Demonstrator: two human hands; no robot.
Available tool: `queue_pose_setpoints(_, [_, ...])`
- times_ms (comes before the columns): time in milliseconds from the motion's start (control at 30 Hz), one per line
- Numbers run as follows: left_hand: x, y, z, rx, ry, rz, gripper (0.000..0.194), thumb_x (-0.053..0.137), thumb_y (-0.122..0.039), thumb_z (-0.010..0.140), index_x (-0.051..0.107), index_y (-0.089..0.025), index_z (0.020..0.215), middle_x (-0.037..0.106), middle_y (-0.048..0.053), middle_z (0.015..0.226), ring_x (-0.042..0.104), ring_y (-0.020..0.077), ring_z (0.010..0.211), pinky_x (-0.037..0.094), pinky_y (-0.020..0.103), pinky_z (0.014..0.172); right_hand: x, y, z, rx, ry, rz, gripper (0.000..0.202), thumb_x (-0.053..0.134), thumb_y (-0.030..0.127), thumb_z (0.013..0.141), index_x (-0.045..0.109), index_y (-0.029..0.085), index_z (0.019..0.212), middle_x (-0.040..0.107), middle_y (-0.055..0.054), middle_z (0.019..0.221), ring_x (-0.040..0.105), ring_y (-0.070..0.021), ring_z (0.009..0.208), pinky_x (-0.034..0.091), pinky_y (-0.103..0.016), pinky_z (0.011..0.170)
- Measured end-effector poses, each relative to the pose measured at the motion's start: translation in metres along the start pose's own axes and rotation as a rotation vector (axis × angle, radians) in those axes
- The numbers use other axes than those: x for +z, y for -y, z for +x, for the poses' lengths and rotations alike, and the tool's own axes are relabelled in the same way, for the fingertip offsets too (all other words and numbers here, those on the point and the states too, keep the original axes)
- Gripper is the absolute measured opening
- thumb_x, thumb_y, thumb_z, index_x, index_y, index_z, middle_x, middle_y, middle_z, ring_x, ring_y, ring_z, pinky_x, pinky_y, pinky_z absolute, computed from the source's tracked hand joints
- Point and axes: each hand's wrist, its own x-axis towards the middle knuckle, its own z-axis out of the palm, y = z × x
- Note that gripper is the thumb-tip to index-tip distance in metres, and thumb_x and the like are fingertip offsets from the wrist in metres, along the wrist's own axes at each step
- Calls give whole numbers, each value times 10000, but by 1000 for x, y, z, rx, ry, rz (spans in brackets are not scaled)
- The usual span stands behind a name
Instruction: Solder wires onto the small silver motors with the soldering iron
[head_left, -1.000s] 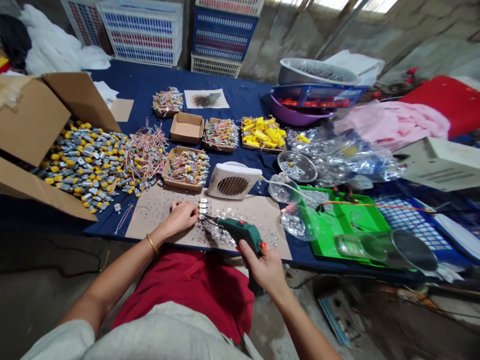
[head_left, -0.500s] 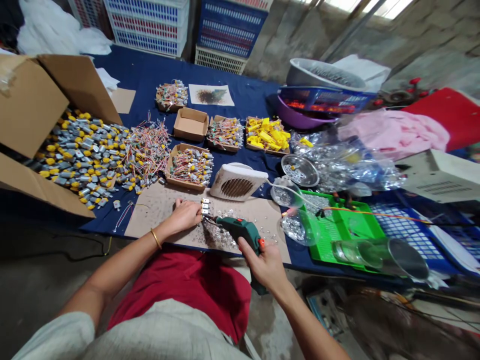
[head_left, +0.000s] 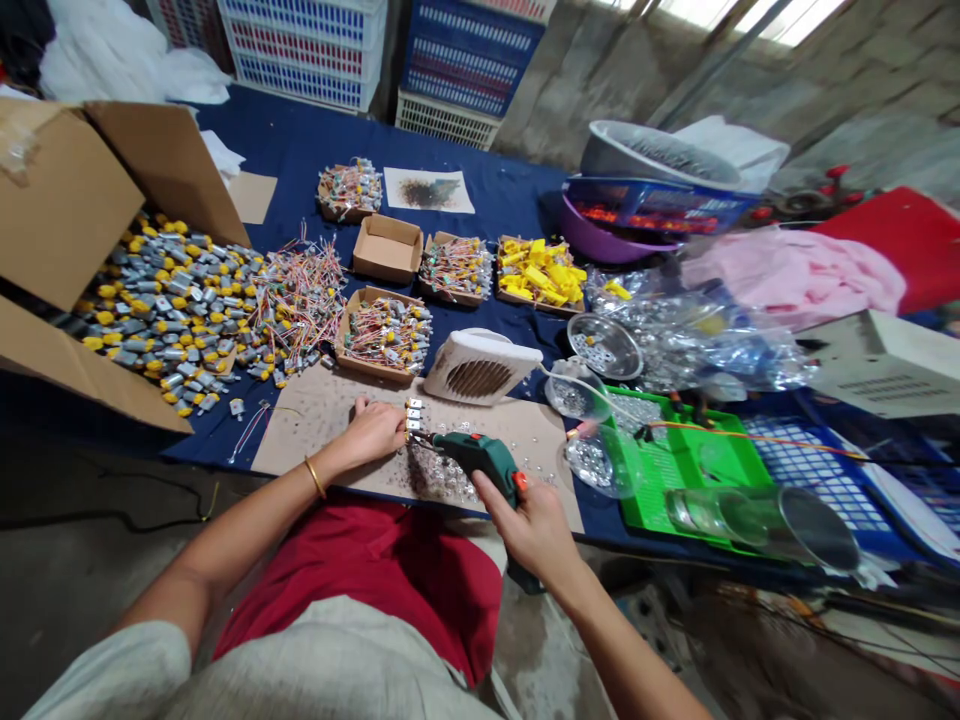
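Note:
A short row of small motors, their silvery ends showing, stands above the cardboard sheet. My left hand is closed at the left side of this row, and its fingertips grip the motors; part of their bodies is hidden behind the fingers. In my right hand is a dark green, pistol-shaped soldering gun with a red trigger, my fingers wrapped round the handle. Its thin tip points left and meets the lower end of the motor row; whether it touches is too small to tell.
Behind my hands stands a white fan. At left, loose motors spill from a large carton. Small boxes of wired motors and yellow parts sit farther back. A green tray and bowls are to the right.
The whole view has shifted slightly. Both hands, the motors and the soldering gun keep nearly the same places relative to each other.

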Motion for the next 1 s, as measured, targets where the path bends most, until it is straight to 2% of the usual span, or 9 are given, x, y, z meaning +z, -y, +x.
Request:
queue_pose_setpoints(167, [0, 0, 0, -2, 12, 12, 149, 470, -188, 824, 608, -170, 769, 704, 73, 891, 600, 250, 913, 282, 393, 887, -1, 5, 3, -19, 21, -4, 465, 503, 514, 903, 455, 211, 552, 466, 25, 484, 417, -117, 466, 314, -259, 486])
queue_pose_setpoints(300, [1, 1, 0, 1, -6, 9, 155, 470, -190, 821, 618, -172, 777, 704, 72, 910, 598, 250, 924, 280, 389, 888, -5, 0, -4, 43, 23, 30, 474, 507, 522, 896, 503, 200, 549, 487, 19, 473, 457, -129, 469, 327, -260, 491])
queue_pose_setpoints(500, [1, 0, 2, -8, 16, 11, 161, 473, -179, 809, 617, -172, 738, 701, 61, 837, 612, 243, 876, 273, 380, 885, -13, -9, -22, 202, -65, 87, 481, 520, 559, 866, 508, 205, 541, 510, 12, 440, 484, -142, 443, 357, -263, 475])
queue_pose_setpoints(667, [1, -1, 2, -8, 11, 11, 157, 478, -198, 813, 609, -172, 730, 701, 57, 824, 608, 237, 871, 267, 376, 880, -16, -14, -38, 393, -97, 206, 522, 527, 611, 831, 531, 205, 504, 531, -9, 397, 509, -154, 388, 381, -265, 431])
queue_pose_setpoints(800, [2, 1, 3, -15, 19, 13, 149, 487, -212, 808, 611, -171, 737, 691, 52, 804, 601, 227, 854, 267, 363, 874, -10, -21, -50, 552, -175, 306, 558, 563, 663, 784, 564, 195, 481, 557, -37, 404, 525, -160, 379, 397, -266, 407])
queue_pose_setpoints(1000, [5, 2, 5, -28, 5, 27, 150, 494, -218, 799, 618, -171, 730, 699, 56, 829, 600, 232, 872, 275, 364, 870, 6, -26, -74, 758, -369, 550, 542, 629, 681, 735, 640, 164, 572, 586, -53, 440, 537, -170, 371, 424, -273, 382])
